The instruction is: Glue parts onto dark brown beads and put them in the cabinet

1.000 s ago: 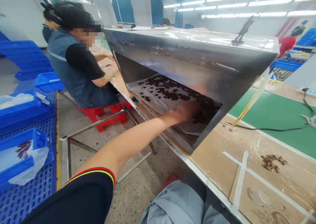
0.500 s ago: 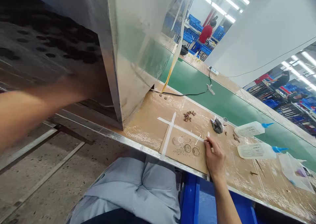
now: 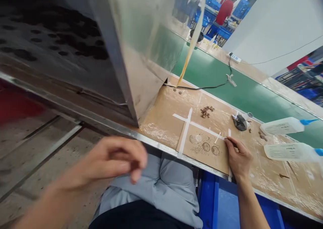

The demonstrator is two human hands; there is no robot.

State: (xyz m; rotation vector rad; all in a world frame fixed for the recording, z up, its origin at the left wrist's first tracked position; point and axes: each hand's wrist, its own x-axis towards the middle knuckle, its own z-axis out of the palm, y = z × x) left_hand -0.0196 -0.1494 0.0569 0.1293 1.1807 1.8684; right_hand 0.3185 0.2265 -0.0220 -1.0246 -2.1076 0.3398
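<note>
My left hand [image 3: 118, 158], smeared by motion, is above my lap in front of the metal box. Its fingers are loosely curled with the thumb apart, and nothing shows in them. On the bench my right hand [image 3: 239, 155] rests with thumb and forefinger pinched; a small dark tip shows there, too small to name. Beside it on a brown board [image 3: 186, 148] lie a thin white stick [image 3: 217, 138], two small round pieces, the nearer one [image 3: 215, 150] and another [image 3: 206, 146], a clear round dish [image 3: 195, 138] and scattered tiny dark bits.
A metal box [image 3: 141, 97] with a dark interior stands at left. Behind the board are a pile of small brown parts [image 3: 207, 111] and a dark crumpled lump [image 3: 239, 122]. Bottles [image 3: 282, 126] stand at right, a blue bin [image 3: 227, 202] below. A person in red [image 3: 224, 11] is far off.
My left hand has come out of the metal box and moved toward my lap. My right hand keeps its pinch beside the board. The view has shifted, with the bench moving right in it.
</note>
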